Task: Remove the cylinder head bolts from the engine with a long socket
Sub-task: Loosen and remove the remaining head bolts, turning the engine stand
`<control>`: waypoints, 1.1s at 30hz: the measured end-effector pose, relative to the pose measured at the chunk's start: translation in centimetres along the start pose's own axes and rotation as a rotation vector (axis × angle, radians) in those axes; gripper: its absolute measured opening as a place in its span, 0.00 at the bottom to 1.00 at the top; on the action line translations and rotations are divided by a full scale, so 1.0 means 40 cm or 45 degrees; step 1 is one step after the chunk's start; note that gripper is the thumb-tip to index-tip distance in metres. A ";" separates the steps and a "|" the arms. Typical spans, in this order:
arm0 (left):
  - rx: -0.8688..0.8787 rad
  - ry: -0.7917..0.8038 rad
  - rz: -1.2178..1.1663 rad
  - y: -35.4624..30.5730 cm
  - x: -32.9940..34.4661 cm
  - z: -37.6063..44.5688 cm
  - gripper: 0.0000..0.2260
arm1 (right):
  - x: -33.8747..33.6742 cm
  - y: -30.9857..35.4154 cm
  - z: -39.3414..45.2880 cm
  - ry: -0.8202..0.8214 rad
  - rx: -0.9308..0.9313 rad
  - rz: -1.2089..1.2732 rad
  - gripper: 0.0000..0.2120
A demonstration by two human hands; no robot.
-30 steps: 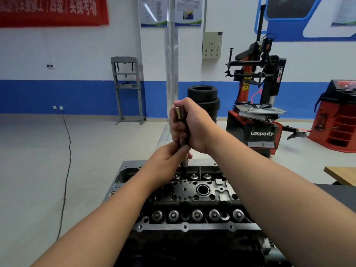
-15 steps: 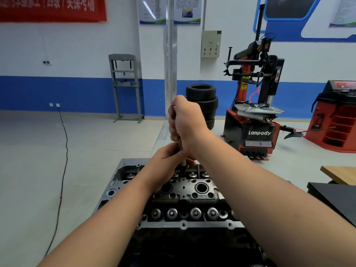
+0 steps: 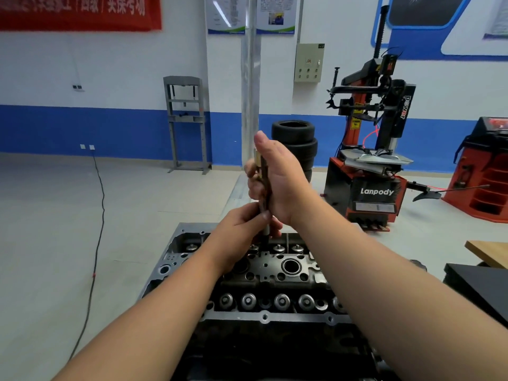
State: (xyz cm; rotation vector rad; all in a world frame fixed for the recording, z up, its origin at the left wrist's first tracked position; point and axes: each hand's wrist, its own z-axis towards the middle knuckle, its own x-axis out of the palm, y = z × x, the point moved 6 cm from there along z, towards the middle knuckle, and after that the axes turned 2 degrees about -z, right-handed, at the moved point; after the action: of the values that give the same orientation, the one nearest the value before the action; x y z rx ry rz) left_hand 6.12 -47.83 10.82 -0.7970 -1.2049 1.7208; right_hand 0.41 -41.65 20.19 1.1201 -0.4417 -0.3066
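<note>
Right hand wraps the upper part of the socket tool; left hand pinches its shaft lower down. Tool stands upright, tip down at the far row of the engine. Best: keep it plumb, seated, turn steadily.

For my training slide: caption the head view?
Both hands grip an upright long socket over the cylinder head.

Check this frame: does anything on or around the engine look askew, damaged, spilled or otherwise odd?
Nothing stands out. The long socket stands near upright over the cylinder head, the right hand gripping its top and the left hand pinching its lower shaft. No spill or damage shows on the head.
</note>
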 end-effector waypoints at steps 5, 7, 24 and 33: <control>0.095 -0.035 0.095 -0.013 -0.007 -0.002 0.10 | -0.019 0.007 -0.049 -0.233 -0.388 -0.313 0.09; 0.075 -0.072 0.041 -0.014 -0.012 0.000 0.11 | -0.032 0.011 -0.053 -0.235 -0.429 -0.336 0.06; 0.088 -0.207 0.165 -0.031 -0.019 -0.010 0.11 | -0.059 -0.009 -0.087 -0.381 -0.513 -0.715 0.09; 0.005 -0.041 0.126 -0.022 -0.004 -0.013 0.14 | -0.044 -0.017 -0.097 -0.263 -0.545 -0.836 0.06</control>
State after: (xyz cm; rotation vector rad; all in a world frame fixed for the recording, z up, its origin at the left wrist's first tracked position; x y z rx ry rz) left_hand 6.90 -47.62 11.48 -0.8420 -1.2003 1.8221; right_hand 0.75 -38.03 17.82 0.7846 -0.1604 -1.0497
